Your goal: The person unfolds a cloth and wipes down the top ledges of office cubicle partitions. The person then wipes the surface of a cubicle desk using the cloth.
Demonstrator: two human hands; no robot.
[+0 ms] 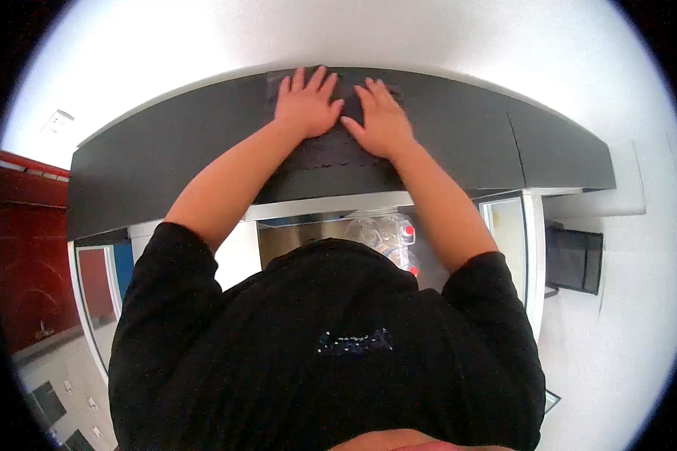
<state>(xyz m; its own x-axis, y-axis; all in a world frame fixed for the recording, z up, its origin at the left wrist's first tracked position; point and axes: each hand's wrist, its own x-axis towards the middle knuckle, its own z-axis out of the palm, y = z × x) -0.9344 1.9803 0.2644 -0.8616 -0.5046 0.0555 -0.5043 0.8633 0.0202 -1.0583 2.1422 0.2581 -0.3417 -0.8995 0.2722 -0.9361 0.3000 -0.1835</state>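
Note:
A thin dark piece of fabric (325,152), seemingly a cloth, lies spread on the dark grey counter (459,128). My left hand (308,107) rests flat on it near the back edge, fingers spread. Beside it, my right hand (381,122) also presses flat on the cloth, slightly blurred, its thumb pointing toward the left hand. A small gap parts the two hands. Both arms are stretched out over the counter, and neither hand grips anything. The hands cover part of the cloth.
A white wall stands behind the counter, with a socket (57,122) on the left. Below the front edge are clear plastic bottles (384,233) with red caps. A dark red door (34,248) is at far left; a black framed object (575,259) is at right.

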